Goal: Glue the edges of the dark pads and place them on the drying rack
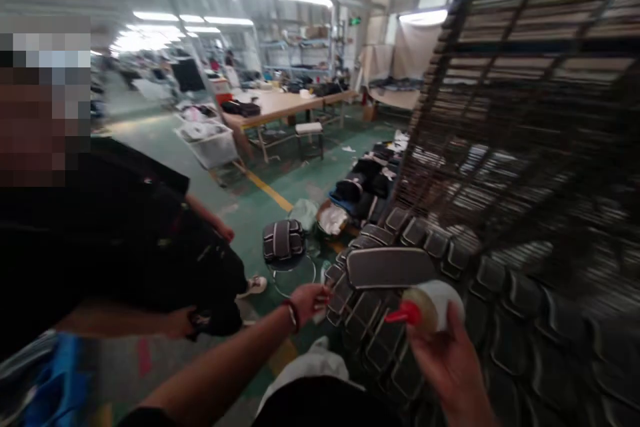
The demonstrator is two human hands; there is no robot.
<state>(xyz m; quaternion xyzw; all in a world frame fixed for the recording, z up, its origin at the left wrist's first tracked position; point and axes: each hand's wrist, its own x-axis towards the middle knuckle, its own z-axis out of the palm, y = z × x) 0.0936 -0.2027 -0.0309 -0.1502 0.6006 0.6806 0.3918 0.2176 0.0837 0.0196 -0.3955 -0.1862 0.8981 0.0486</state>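
My right hand is wrapped round a white squeeze bottle with a yellowish shoulder and a red nozzle that points left. Behind the bottle lies a long dark panel with rounded corners and a light edge. My left hand, a dark red band on its wrist, has its fingers pinched together beside the dark light-edged pieces. Whatever is in that pinch, if anything, is too blurred to make out. Several rows of these pieces spread under and around the bottle.
A person in black stands close on my left. Ahead, a round stool carries a stack of dark pieces. A tall slatted rack leans on the right. Further back are a white bin and a long table.
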